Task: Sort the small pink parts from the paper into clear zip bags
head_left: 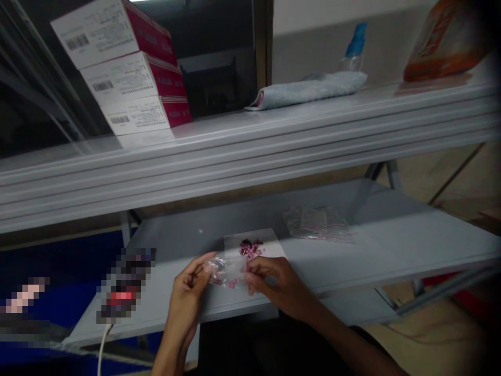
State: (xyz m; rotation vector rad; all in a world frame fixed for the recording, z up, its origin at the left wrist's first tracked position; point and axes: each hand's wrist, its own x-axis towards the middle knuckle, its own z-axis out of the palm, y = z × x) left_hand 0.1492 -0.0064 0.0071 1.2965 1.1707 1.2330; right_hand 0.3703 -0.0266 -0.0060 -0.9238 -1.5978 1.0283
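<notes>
Between my two hands is a small clear zip bag (235,267) with a few pink beads in its lower part. My left hand (188,284) pinches one end of the bag between thumb and fingers. At the other end, by the reddish strip, my right hand (270,279) grips it with thumb and forefinger. Just beyond the bag, a white sheet (274,241) lies on the table, and on it sits a small heap of pink and dark beads (250,247). My fingers and the bag partly cover the sheet.
Several clear zip bags (317,223) lie on the grey table (376,230) at the right. A blurred-out object (123,287) with a white cable is at the left edge. Above, a shelf (235,151) carries stacked boxes (129,78), a folded cloth (309,91), a spray bottle (354,49) and an orange packet (442,47).
</notes>
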